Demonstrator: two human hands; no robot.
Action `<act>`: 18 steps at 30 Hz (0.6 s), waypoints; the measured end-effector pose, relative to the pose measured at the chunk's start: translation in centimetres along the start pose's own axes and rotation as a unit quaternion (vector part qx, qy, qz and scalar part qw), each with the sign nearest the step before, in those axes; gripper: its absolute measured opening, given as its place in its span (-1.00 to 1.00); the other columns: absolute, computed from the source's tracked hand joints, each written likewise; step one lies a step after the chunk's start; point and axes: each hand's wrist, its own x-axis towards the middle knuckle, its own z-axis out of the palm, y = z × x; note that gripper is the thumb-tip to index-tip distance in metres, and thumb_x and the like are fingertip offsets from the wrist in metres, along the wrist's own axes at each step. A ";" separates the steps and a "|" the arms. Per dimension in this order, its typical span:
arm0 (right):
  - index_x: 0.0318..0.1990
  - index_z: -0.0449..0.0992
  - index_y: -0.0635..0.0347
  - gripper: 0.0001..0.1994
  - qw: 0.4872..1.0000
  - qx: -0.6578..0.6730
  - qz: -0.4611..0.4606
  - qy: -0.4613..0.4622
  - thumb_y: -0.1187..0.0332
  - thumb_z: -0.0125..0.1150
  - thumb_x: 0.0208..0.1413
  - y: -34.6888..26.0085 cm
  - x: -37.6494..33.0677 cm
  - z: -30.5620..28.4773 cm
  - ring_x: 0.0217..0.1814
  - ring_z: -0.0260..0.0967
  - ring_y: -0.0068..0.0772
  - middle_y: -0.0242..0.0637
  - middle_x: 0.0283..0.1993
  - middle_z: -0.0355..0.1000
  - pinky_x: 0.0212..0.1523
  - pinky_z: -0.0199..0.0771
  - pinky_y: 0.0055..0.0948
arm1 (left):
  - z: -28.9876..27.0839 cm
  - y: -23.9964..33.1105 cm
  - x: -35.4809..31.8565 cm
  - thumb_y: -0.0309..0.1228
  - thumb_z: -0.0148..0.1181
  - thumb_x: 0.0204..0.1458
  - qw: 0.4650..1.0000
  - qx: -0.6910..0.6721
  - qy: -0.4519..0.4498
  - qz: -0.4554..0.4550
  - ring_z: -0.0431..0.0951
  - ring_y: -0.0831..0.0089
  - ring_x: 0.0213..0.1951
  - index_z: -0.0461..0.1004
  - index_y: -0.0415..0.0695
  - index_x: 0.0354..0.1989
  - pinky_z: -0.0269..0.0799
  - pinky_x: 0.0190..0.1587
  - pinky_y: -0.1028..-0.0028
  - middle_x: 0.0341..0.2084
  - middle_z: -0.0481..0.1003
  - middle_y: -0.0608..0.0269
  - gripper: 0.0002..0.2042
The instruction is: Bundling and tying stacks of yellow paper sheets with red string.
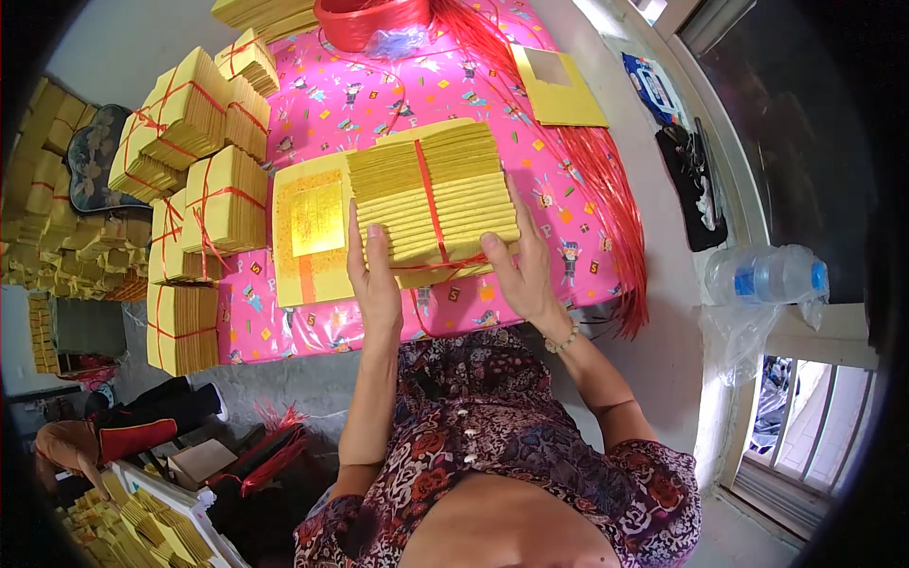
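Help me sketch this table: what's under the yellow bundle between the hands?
A flat yellow piece with a gold square shows at its left, pink tablecloth around them. The bundle hides whatever lies directly beneath.

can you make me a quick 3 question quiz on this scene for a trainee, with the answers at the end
1. Multiple choice: what do the left hand and right hand hold between them?
a) a clear plastic bottle
b) a yellow bundle
c) a pair of scissors

2. True or false: a bracelet is on the right wrist.

3. Open: on the pink tablecloth, what lies flat just left of what the hands hold?

Key:
1. b
2. True
3. A yellow paper piece with a shiny gold square
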 end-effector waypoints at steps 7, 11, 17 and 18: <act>0.34 -0.14 0.35 -0.28 0.999 -0.034 -0.012 -0.002 0.14 0.01 0.18 -0.7 0.2 0.0 0.32 0.08 0.08 0.21 0.30 0.04 0.25 0.15 -0.16 | 0.1 -0.3 0.1 -0.32 -0.15 0.27 0.999 -0.003 0.026 0.030 0.27 0.64 -0.13 0.00 -0.23 0.33 0.16 0.04 0.62 -0.12 0.31 0.29 -0.50; 0.35 -0.16 0.34 -0.27 1.000 0.009 0.003 -0.001 0.15 0.01 0.17 -0.3 0.2 -0.3 0.31 0.09 0.05 0.21 0.29 0.04 0.25 0.14 -0.15 | 0.4 -0.3 -0.1 -0.29 -0.12 0.26 0.998 0.052 0.013 0.018 0.26 0.47 0.09 -0.03 -0.29 0.32 0.12 0.16 0.51 0.12 0.26 0.08 -0.47; 0.37 -0.30 0.35 -0.19 0.995 0.098 -0.016 -0.033 0.17 0.05 0.16 1.6 0.2 -0.3 0.43 -0.15 -0.12 0.07 0.41 -0.21 0.33 -0.02 -0.25 | 2.7 1.9 -0.9 -0.30 -0.12 0.26 0.990 0.101 0.034 0.092 0.29 0.51 0.06 0.02 -0.20 0.33 0.20 0.12 0.50 0.07 0.30 0.13 -0.50; 0.37 -0.30 0.35 -0.19 0.995 0.098 -0.016 -0.034 0.17 0.05 0.16 1.4 0.2 -0.1 0.43 -0.15 -0.12 0.07 0.41 -0.21 0.33 -0.02 -0.25 | 2.3 1.6 -0.7 -0.30 -0.12 0.26 0.990 0.101 0.035 0.092 0.29 0.51 0.06 0.02 -0.20 0.33 0.20 0.12 0.50 0.07 0.30 0.13 -0.50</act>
